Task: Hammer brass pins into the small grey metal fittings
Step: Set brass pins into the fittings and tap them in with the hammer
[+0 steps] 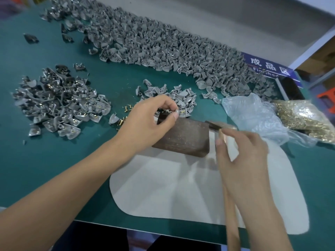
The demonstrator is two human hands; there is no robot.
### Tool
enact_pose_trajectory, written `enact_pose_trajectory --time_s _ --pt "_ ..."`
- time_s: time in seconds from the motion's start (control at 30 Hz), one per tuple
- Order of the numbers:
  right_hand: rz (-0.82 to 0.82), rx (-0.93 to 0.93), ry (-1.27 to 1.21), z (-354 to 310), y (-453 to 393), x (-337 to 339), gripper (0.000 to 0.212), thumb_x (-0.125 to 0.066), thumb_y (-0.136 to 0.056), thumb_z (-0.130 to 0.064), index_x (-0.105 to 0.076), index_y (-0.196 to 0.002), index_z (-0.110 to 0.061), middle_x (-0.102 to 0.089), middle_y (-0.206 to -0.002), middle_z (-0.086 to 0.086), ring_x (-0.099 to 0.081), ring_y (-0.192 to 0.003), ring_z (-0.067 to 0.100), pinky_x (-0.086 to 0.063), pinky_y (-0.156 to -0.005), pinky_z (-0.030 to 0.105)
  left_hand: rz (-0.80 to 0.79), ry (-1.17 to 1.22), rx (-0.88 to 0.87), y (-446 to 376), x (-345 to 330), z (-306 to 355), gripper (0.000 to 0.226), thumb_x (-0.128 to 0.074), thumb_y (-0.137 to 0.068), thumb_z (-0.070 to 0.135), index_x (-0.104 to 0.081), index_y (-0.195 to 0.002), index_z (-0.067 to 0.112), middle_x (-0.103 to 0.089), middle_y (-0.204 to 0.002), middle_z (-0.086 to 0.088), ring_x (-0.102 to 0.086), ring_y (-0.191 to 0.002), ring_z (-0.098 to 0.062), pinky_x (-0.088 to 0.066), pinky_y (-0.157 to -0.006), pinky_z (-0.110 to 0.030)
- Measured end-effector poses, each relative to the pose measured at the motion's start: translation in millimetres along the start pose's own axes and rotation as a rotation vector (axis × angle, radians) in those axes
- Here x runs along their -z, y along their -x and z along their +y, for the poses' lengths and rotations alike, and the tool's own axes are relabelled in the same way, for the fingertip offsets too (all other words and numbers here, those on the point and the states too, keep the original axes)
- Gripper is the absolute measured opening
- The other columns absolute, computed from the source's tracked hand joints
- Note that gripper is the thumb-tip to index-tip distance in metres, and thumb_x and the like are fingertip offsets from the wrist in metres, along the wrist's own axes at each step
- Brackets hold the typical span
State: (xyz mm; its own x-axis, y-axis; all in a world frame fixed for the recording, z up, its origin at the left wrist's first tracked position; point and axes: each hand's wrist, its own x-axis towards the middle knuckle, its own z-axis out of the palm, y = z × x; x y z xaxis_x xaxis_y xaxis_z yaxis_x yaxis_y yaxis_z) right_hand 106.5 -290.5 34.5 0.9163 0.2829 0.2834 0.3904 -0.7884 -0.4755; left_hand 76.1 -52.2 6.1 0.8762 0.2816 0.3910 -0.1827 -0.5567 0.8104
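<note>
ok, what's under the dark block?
The dark block sits partly on the white mat and partly on the green table. Its contact face is hidden, so anything beneath it cannot be seen.

Green table bears grey fittings, white mat, dark block.

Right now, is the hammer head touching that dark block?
Cannot tell. In the head view the hammer head sits at the block's right edge, blurred, with no plain contact or gap. The right hand grips its handle.
</note>
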Motion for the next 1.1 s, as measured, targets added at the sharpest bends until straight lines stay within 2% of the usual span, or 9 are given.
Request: enact_pose_trajectory --time_s 0.13,0.23,0.4,0.5,0.6,0.67,0.83,0.97,1.1 --pt "-0.035 0.279 -0.309 -31 -41 -21 0.024 -0.069 -0.099 -0.023 -0.071 -0.123 -0.023 -0.065 -0.109 -0.009 -0.064 -0.103 0.009 -0.053 -0.088 0.025 0.008 0.006 0.016 0 -1 -2 0.008 -0.070 -0.096 0.020 -0.064 -0.098 0.026 -0.070 -0.096 0.019 -0.064 -0.102 0.003 -0.045 -0.089 -0.010" --pt "-0.134 0.301 -0.353 -42 -62 -38 0.028 -0.076 -0.093 -0.015 -0.075 -0.120 -0.025 -0.068 -0.105 -0.012 -0.066 -0.097 0.005 -0.054 -0.086 0.023 0.008 0.015 -0.006 -2 -1 -3 0.010 -0.071 -0.094 0.013 -0.065 -0.098 0.021 -0.072 -0.094 0.015 -0.066 -0.099 -0.001 -0.047 -0.088 -0.012" --pt "-0.239 0.234 -0.448 -42 -83 -51 0.021 -0.082 -0.088 -0.011 -0.084 -0.104 -0.025 -0.076 -0.095 -0.015 -0.072 -0.087 0.007 -0.061 -0.085 0.042 0.020 0.037 0.046 -4 3 -9 0.010 -0.072 -0.094 0.016 -0.067 -0.098 0.023 -0.071 -0.097 0.016 -0.066 -0.101 -0.001 -0.047 -0.087 -0.012" --pt "-0.188 0.288 -0.459 -41 -85 -56 0.020 -0.082 -0.088 -0.010 -0.084 -0.100 -0.026 -0.072 -0.096 -0.019 -0.070 -0.090 0.008 -0.062 -0.079 0.043 0.034 0.026 0.010 -6 5 -11 0.010 -0.072 -0.094 0.016 -0.067 -0.100 0.023 -0.071 -0.098 0.015 -0.066 -0.100 -0.005 -0.050 -0.088 -0.019" --pt "-0.045 0.338 -0.507 -41 -82 -55 0.016 -0.080 -0.090 -0.013 -0.082 -0.098 -0.027 -0.067 -0.100 -0.019 -0.067 -0.102 0.010 -0.058 -0.081 0.030 0.078 0.023 -0.056 -7 5 -12 0.012 -0.071 -0.095 0.016 -0.066 -0.101 0.025 -0.068 -0.098 0.015 -0.065 -0.100 -0.008 -0.051 -0.089 -0.024" --pt "0.024 0.415 -0.440 -38 -79 -55 0.016 -0.078 -0.091 -0.009 -0.080 -0.098 -0.023 -0.068 -0.099 -0.016 -0.067 -0.099 0.007 -0.053 -0.086 0.019 0.091 0.009 -0.098 -6 3 -13 0.014 -0.072 -0.094 0.016 -0.066 -0.102 0.026 -0.066 -0.099 0.017 -0.063 -0.099 -0.004 -0.047 -0.087 -0.018" --pt "-0.088 0.377 -0.526 -32 -74 -60 0.017 -0.075 -0.095 -0.009 -0.081 -0.107 -0.020 -0.067 -0.098 -0.019 -0.070 -0.083 0.015 -0.062 -0.061 0.035 0.085 -0.025 -0.145 -5 3 -17 0.011 -0.072 -0.094 0.015 -0.069 -0.104 0.020 -0.065 -0.101 0.016 -0.060 -0.099 0.001 -0.044 -0.088 -0.011" --pt "-0.130 0.412 -0.455 -32 -74 -58 0.013 -0.078 -0.092 -0.008 -0.082 -0.103 -0.014 -0.067 -0.099 -0.013 -0.068 -0.091 0.013 -0.061 -0.072 0.036 0.084 -0.034 -0.155 -4 2 -17 0.010 -0.070 -0.096 0.017 -0.068 -0.104 0.022 -0.064 -0.101 0.017 -0.062 -0.100 -0.003 -0.050 -0.090 -0.020" --pt "-0.088 0.451 -0.356 -40 -72 -55 0.010 -0.083 -0.087 -0.005 -0.081 -0.095 -0.010 -0.069 -0.094 -0.002 -0.063 -0.089 0.007 -0.050 -0.083 0.017 0.063 -0.086 -0.166 -3 1 -16 0.007 -0.068 -0.097 0.017 -0.069 -0.104 0.017 -0.064 -0.100 0.017 -0.061 -0.099 -0.006 -0.050 -0.090 -0.027"
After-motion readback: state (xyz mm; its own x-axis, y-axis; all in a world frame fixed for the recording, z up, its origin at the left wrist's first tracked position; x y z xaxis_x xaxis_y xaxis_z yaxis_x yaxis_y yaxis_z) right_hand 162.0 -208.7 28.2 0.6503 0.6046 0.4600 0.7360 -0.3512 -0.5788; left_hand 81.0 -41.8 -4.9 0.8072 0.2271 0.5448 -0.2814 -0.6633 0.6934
